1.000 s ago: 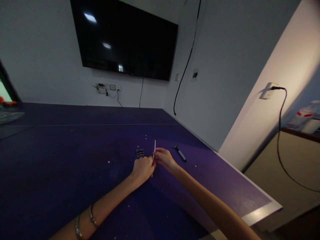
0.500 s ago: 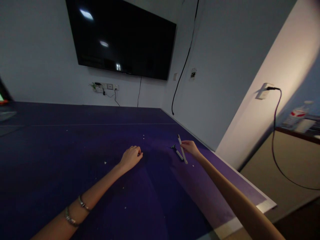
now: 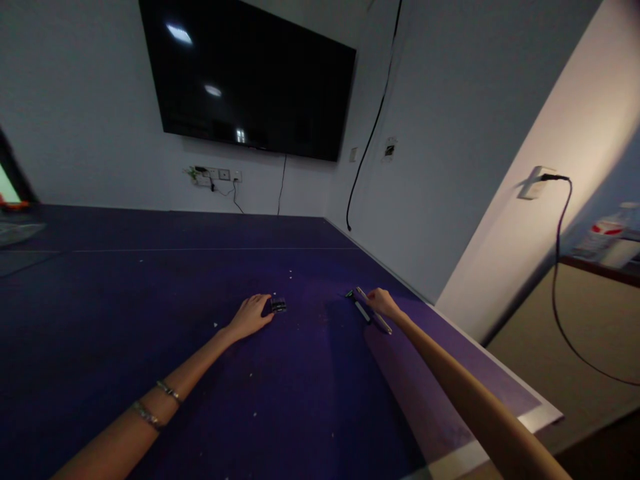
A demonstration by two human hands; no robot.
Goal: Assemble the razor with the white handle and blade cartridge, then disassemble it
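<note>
My left hand [image 3: 249, 317] rests on the purple tabletop with thumb and fingers apart. Its fingertips are at the left edge of a small, dark, see-through flat piece [image 3: 279, 305], whose kind I cannot make out. On the right, my right hand [image 3: 383, 303] has its fingertips closed on a slim, light-coloured pen-like stick [image 3: 383, 325]. The stick slants low at the table, and its middle is partly hidden by the fingers. Just left of it lies a razor [image 3: 361, 311] with a dark head and pale handle, roughly parallel to the stick.
Small white scraps dot the purple table [image 3: 200, 280]. A black cable [image 3: 373, 127] hangs down the wall near the table's far right corner. A large television [image 3: 250, 80] hangs above the back edge. At the right, a cord [image 3: 556, 267] runs from a socket past a cabinet [image 3: 590, 320].
My left hand has drawn back leftward, uncovering the small dark piece. The stick in my right hand has been lowered and turned to lie alongside the razor. The view has shifted slightly.
</note>
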